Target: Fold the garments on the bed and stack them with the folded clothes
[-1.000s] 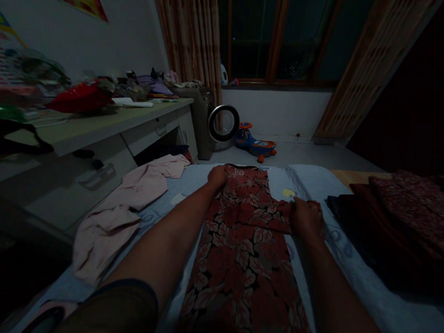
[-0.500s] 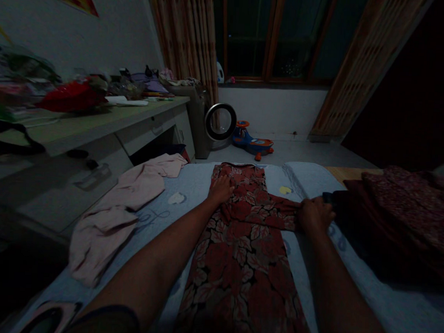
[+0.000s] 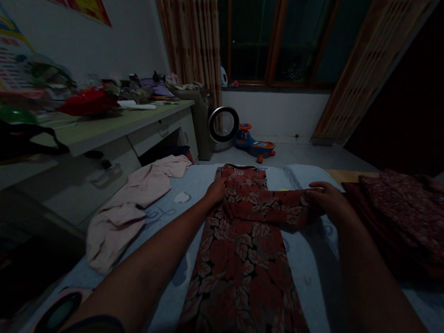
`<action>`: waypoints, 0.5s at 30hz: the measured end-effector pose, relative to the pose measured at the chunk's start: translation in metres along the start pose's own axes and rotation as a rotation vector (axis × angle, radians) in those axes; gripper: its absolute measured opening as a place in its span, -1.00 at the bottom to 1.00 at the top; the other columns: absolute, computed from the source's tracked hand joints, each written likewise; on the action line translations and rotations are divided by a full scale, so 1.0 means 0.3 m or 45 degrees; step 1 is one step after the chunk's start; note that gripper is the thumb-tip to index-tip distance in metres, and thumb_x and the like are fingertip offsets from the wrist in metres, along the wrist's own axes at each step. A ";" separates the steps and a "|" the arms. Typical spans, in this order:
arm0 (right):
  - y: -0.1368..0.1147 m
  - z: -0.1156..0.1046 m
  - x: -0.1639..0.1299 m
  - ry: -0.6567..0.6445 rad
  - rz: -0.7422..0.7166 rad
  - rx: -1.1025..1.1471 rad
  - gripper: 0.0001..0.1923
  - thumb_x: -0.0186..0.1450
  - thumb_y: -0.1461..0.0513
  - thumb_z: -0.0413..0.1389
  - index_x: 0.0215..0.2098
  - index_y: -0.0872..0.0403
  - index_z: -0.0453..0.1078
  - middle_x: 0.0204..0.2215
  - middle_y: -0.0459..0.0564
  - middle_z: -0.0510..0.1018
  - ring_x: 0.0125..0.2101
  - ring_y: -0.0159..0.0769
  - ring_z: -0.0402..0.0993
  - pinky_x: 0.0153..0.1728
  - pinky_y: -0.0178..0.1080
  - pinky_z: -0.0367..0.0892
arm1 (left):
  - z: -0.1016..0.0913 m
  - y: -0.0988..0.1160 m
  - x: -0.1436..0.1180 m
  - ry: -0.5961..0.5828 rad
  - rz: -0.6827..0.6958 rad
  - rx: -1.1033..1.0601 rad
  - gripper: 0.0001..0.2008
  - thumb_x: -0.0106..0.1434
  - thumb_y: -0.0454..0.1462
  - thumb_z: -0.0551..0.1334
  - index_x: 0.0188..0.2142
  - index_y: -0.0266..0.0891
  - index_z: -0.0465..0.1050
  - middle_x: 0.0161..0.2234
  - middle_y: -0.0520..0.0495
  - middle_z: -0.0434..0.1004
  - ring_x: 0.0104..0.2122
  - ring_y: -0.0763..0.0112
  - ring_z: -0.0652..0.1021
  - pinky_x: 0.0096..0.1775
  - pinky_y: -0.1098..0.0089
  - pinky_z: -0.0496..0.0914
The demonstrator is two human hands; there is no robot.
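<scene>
A red floral garment (image 3: 246,255) with leaf patterns lies lengthwise on the bed, its sides folded into a long strip. One sleeve (image 3: 275,207) stretches out to the right across it. My right hand (image 3: 326,199) pinches the end of that sleeve between thumb and fingers, lifting it a little off the bed. At the upper left edge of the garment, my left hand (image 3: 217,190) has its fingers curled onto the cloth near the shoulder; the fingertips are dim.
A pale pink garment (image 3: 133,197) lies crumpled at the bed's left edge. Folded dark red clothes (image 3: 406,212) are stacked on the right. A cluttered desk (image 3: 99,133) stands left, with an open-doored washing machine (image 3: 201,122) and a blue ride-on toy (image 3: 254,144) beyond.
My right hand has raised the sleeve end off the bed and shifted slightly right. My left hand's fingers, spread flat before, are now curled in at the garment's edge. The view has shifted slightly.
</scene>
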State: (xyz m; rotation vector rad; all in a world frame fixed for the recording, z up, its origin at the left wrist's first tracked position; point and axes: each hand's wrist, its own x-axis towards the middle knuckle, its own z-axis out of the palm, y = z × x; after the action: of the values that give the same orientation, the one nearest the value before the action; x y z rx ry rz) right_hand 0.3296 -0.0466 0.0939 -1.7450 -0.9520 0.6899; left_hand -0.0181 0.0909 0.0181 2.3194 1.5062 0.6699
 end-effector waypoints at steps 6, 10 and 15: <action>-0.105 -0.043 0.025 -0.083 0.126 0.249 -0.46 -0.03 0.37 0.21 -0.04 0.06 0.39 -0.55 -0.11 0.51 -0.62 -0.33 0.42 -0.63 -0.34 0.31 | 0.041 0.023 -0.034 -0.185 0.164 0.200 -0.51 0.32 -0.17 0.16 0.21 -0.23 0.26 0.30 -0.23 0.23 0.29 0.12 0.23 0.27 0.08 0.10; -0.159 -0.060 -0.025 -0.019 -0.030 0.336 -0.45 -0.03 0.34 0.24 -0.03 0.05 0.40 -0.47 -0.09 0.53 -0.58 -0.36 0.44 -0.60 -0.35 0.35 | 0.082 0.027 -0.027 -0.242 0.085 0.233 -0.49 0.37 -0.10 0.11 0.26 -0.17 0.20 0.37 -0.24 0.06 0.36 0.03 0.08 0.28 -0.06 -0.01; -0.232 -0.026 -0.187 -0.048 -0.364 0.187 -0.42 0.01 0.19 0.30 0.02 0.04 0.40 -0.44 -0.10 0.52 -0.50 -0.30 0.47 -0.55 -0.33 0.38 | 0.047 0.055 -0.004 -0.193 -0.026 -0.132 -0.54 0.23 -0.18 0.24 0.10 -0.25 0.39 0.28 -0.25 0.26 0.31 -0.04 0.18 0.29 -0.03 -0.03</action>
State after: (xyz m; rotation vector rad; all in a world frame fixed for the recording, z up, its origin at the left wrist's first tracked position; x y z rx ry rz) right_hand 0.2865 -0.0841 0.1630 -1.4369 -1.1214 0.5918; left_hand 0.0018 0.0833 0.0137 2.2204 1.3930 0.5401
